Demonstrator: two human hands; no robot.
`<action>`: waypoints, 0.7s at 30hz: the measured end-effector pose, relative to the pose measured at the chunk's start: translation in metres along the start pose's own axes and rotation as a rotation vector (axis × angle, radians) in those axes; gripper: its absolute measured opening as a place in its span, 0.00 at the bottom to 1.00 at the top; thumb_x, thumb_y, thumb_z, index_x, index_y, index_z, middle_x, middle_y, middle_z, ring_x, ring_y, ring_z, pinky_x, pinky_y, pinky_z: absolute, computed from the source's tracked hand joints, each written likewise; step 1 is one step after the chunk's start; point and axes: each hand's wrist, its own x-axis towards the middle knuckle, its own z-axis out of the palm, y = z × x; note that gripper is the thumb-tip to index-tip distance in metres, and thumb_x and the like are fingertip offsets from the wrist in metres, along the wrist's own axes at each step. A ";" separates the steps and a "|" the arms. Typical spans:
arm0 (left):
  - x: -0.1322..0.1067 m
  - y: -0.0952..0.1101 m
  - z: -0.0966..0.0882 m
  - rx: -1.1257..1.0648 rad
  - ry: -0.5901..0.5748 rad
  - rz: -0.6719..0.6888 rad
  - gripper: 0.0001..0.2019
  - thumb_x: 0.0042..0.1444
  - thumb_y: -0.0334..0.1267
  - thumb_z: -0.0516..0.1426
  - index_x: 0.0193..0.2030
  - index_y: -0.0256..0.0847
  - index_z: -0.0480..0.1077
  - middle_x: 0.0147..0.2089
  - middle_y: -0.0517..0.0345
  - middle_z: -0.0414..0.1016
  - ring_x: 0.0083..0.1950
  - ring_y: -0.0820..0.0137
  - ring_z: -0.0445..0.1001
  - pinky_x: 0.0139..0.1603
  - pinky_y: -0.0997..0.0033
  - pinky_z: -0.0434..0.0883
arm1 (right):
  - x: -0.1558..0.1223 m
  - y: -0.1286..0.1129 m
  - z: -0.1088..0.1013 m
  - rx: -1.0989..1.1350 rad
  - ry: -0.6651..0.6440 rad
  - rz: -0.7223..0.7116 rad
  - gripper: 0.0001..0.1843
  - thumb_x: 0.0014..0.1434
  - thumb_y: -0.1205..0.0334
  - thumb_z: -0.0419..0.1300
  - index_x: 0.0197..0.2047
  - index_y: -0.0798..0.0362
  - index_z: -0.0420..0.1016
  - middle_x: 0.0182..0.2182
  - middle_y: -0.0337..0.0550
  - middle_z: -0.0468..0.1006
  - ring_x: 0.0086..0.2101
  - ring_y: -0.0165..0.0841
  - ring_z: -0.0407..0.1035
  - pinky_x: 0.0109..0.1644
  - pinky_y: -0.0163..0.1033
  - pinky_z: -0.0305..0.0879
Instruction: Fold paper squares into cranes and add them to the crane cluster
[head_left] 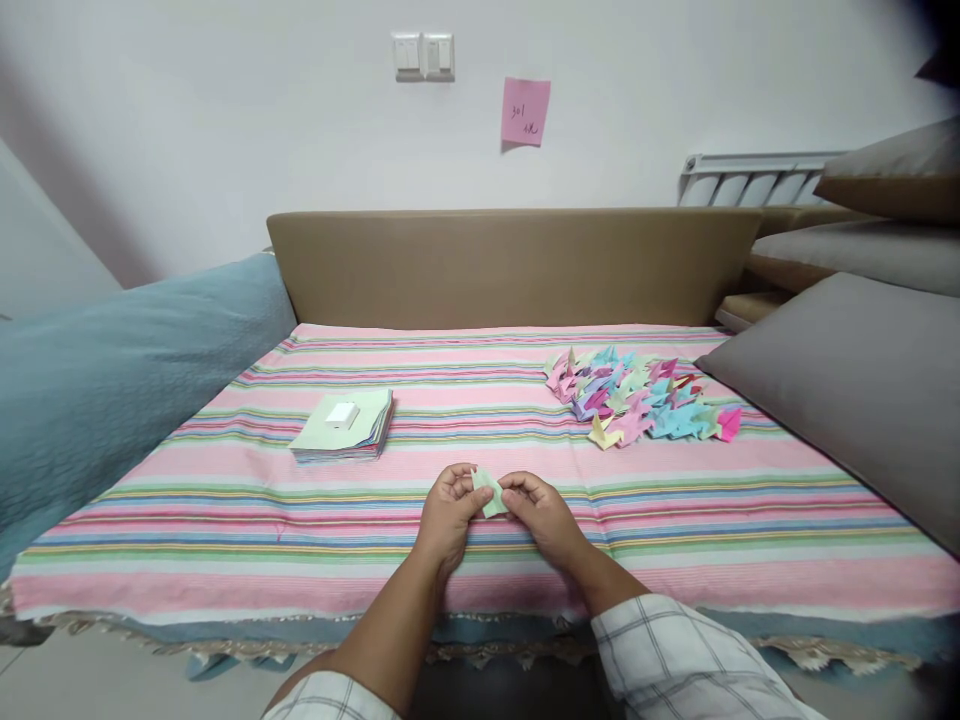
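A small folded piece of pale green paper (489,492) is held between my two hands, above the striped cloth. My left hand (448,515) pinches its left side between thumb and fingers. On the other side, my right hand (546,515) grips the paper's right edge with thumb and forefinger. Behind and to the right lies a group of folded paper cranes (637,398) in pink, blue, green, yellow and purple. To the left rests a stack of square paper sheets (319,430), pale green on top, with a small white block (342,415) on it.
The striped cloth (480,375) covers the seat of a sofa with a brown backrest (510,268). A blue-covered armrest (135,360) bounds the left side. Grey cushions (855,390) are piled at the right. A pink note (525,112) and light switches (423,56) are on the wall.
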 end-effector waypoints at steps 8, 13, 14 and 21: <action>-0.002 0.001 0.000 0.011 -0.026 -0.003 0.20 0.35 0.33 0.68 0.36 0.38 0.66 0.25 0.65 0.73 0.25 0.77 0.70 0.31 0.77 0.67 | 0.001 0.002 -0.004 -0.041 0.005 -0.013 0.15 0.51 0.50 0.62 0.33 0.54 0.74 0.22 0.35 0.67 0.24 0.27 0.58 0.30 0.35 0.56; -0.002 0.000 -0.002 0.054 -0.026 -0.014 0.19 0.36 0.34 0.68 0.34 0.38 0.66 0.25 0.65 0.73 0.25 0.78 0.70 0.30 0.78 0.66 | 0.002 0.003 -0.005 -0.030 0.001 0.011 0.15 0.49 0.51 0.62 0.32 0.55 0.72 0.21 0.34 0.67 0.23 0.26 0.60 0.29 0.34 0.57; -0.002 -0.001 -0.002 0.065 -0.028 -0.013 0.19 0.36 0.34 0.68 0.34 0.38 0.66 0.25 0.65 0.73 0.25 0.78 0.70 0.29 0.78 0.66 | 0.002 0.003 -0.005 -0.037 0.010 0.013 0.15 0.49 0.51 0.62 0.32 0.55 0.72 0.20 0.34 0.67 0.23 0.26 0.60 0.28 0.33 0.57; -0.001 -0.004 -0.002 0.134 -0.030 0.019 0.16 0.36 0.36 0.68 0.31 0.37 0.66 0.25 0.65 0.71 0.26 0.78 0.68 0.30 0.78 0.65 | 0.002 0.003 0.000 -0.101 0.082 0.026 0.15 0.47 0.51 0.62 0.29 0.54 0.70 0.18 0.32 0.66 0.19 0.25 0.59 0.24 0.32 0.56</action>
